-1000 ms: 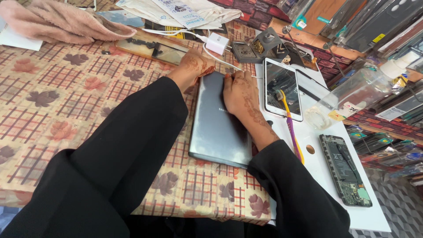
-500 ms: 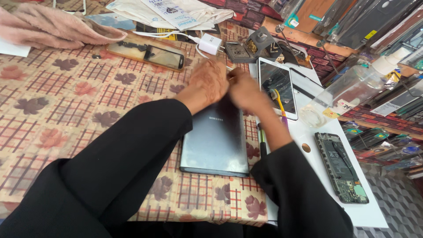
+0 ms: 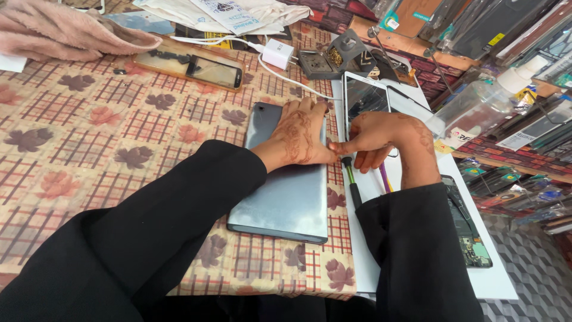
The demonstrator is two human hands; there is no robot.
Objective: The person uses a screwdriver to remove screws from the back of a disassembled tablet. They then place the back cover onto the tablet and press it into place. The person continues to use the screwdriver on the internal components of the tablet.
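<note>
A grey tablet (image 3: 286, 197) lies back-up on the leaf-patterned tablecloth (image 3: 89, 137). My left hand (image 3: 298, 134) rests flat on its upper part, fingers spread, pressing it down. My right hand (image 3: 381, 134) is at the tablet's right edge, its index fingertip and thumb touching that edge beside my left hand. Anything pinched there is hidden. Under my right hand lie a black-handled screwdriver (image 3: 353, 185) and a purple tool (image 3: 384, 177).
A white mat (image 3: 494, 280) on the right carries a white-framed phone (image 3: 364, 95) and an opened phone showing its board (image 3: 468, 232). Farther back are an amber-framed phone (image 3: 190, 67), a white charger (image 3: 277, 53), a pink cloth (image 3: 65, 30) and a clear bottle (image 3: 476, 107).
My hands left the tablet's top edge. The left now lies flat on the tablet; the right slid off to its right edge.
</note>
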